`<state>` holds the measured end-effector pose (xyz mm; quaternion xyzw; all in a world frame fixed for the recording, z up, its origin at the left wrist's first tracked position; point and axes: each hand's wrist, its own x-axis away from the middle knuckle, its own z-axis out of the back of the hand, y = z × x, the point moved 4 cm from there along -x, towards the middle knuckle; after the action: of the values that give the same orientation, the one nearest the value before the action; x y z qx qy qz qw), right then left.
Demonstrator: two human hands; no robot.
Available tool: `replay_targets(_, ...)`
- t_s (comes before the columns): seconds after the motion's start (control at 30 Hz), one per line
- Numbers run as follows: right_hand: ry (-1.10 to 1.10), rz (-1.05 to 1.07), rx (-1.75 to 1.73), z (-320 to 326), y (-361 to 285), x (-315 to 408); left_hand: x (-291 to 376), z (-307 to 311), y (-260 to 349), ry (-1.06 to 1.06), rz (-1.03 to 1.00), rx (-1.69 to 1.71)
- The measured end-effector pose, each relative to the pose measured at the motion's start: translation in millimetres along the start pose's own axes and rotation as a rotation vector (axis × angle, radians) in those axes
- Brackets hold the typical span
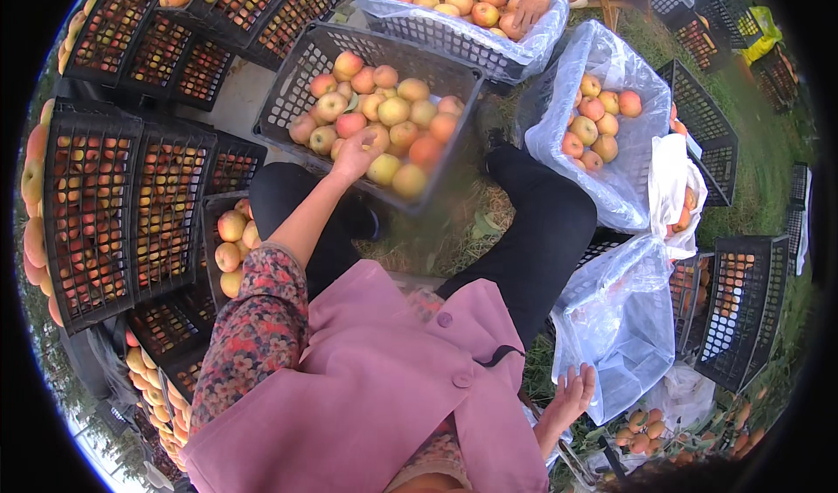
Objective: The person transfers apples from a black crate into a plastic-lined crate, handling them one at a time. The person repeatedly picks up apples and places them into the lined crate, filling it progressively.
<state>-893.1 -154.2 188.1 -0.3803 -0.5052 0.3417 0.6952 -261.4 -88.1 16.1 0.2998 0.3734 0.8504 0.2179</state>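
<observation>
My left hand reaches over the near edge of a black plastic crate of apples, its fingers at the yellow and red apples; whether it grips one cannot be told. Palm up and with nothing in it, my right hand is at the lower right, beside a crate lined with clear plastic film. Farther up on the right, another film-lined crate has apples in its far part. A blurred smear covers part of the near right of the apple crate.
Stacked black crates of apples rise on the left. At the top, another person's hand touches apples in a film-lined crate. A small crate of apples sits by my left knee. More black crates stand on grass at right.
</observation>
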Motion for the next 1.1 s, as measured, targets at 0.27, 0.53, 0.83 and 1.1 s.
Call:
replay_targets(0.27, -0.708, 0.438, 0.283, -318, -168, -62, -24, -64, 34, -0.294, -0.109, -0.427)
replay_targets(0.53, -1.106, 0.404, -0.096, -515, -180, -62, -78, -121, 72, -0.043, -0.327, -0.364)
replay_targets(0.83, -1.178, 0.247, 0.199, -532, -160, -74, -114, -139, 65, -0.293, -0.192, -0.449)
replay_targets(1.1, -1.234, 0.348, 0.366, -531, -153, -64, -144, -63, 21, -0.421, -0.424, -0.982)
